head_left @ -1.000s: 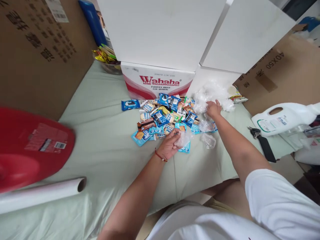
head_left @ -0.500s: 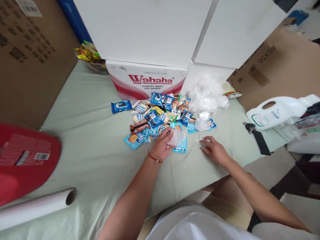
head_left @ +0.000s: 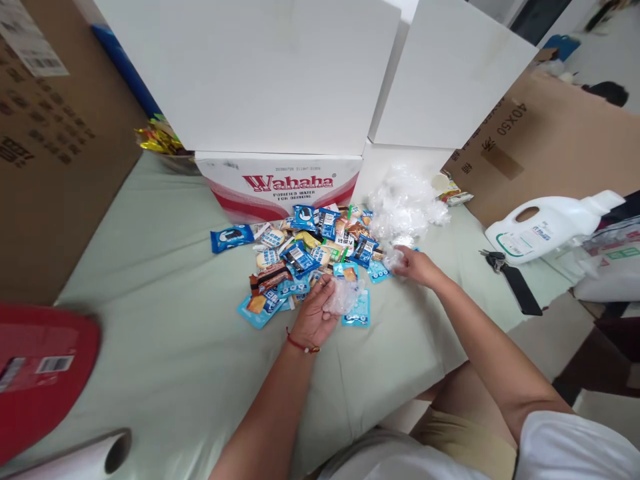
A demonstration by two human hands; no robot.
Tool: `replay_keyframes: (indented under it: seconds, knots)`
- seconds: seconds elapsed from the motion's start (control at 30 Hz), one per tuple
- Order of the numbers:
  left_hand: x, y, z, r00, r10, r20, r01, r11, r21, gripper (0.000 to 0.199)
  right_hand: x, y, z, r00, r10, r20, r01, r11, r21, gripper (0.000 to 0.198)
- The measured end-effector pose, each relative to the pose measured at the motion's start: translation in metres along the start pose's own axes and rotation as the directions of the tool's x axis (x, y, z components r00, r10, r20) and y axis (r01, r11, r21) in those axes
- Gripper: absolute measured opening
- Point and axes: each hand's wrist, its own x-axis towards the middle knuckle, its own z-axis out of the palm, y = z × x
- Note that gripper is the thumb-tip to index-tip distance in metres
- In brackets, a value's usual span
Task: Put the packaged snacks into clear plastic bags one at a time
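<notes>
As the left hand (head_left: 315, 315) pinches film (head_left: 345, 297) before the snacks (head_left: 300, 259), the right hand (head_left: 419, 268) half-curls beside them. Its hold is unclear.

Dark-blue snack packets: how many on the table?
5 visible: far-left packet; at the back, left packet and right packet; mid-pile packet; pile's right-side packet. More may be hidden underneath.
</notes>
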Motion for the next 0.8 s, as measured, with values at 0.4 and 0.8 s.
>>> replay_keyframes:
  seconds: [0.4,0.8]
  knots:
    - [0.004,-0.001,-0.009,0.998,-0.038,-0.041,0.036,0.999,-0.036,0.051,0.064,-0.003,-0.004,0.936,0.158,-0.314,-0.096,0.974,0.205,0.059]
    - [0.001,0.001,0.005,0.988,0.044,0.151,-0.053,0.997,0.057,0.046,0.116,-0.031,0.016,0.929,0.211,-0.304,-0.179,0.975,0.128,0.080]
